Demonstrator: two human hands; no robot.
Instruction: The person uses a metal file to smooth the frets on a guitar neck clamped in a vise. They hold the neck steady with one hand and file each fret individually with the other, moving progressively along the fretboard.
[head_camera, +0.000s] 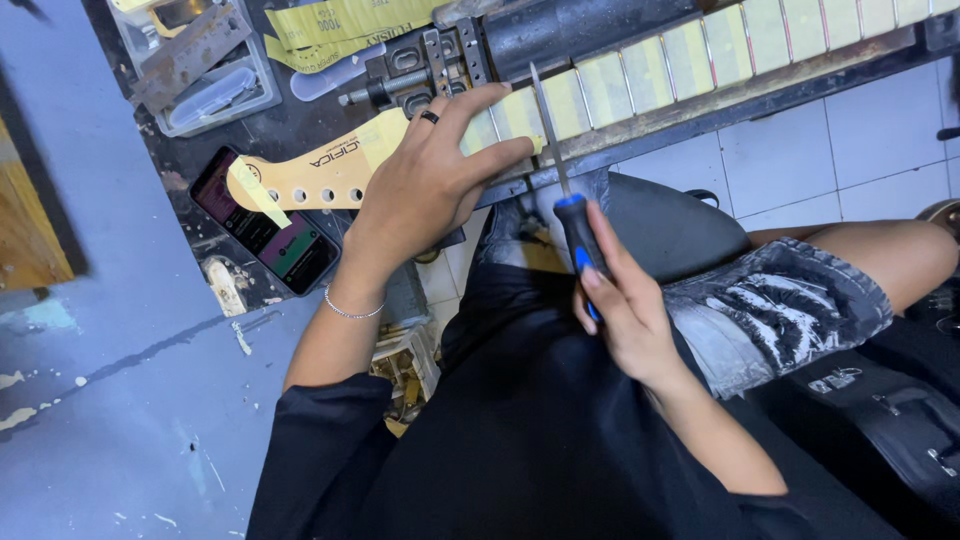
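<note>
Left hand (430, 170) presses flat on the taped guitar neck (600, 85) lying on the bench (270, 130), right hand (615, 300) grips file (560, 170) at a fret; a slip could gouge wood or nick fingers.

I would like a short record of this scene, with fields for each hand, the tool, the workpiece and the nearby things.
left hand: left hand rests flat on the guitar neck, fingers spread near the headstock end
right hand: right hand grips the blue and black handle of a narrow file
tool: its thin metal blade points up to the neck edge
workpiece: fretboard masked with yellowish tape between the frets, lying on a dark workbench
nearby: phone with lit screen under the headstock; clear plastic box at top left
</note>
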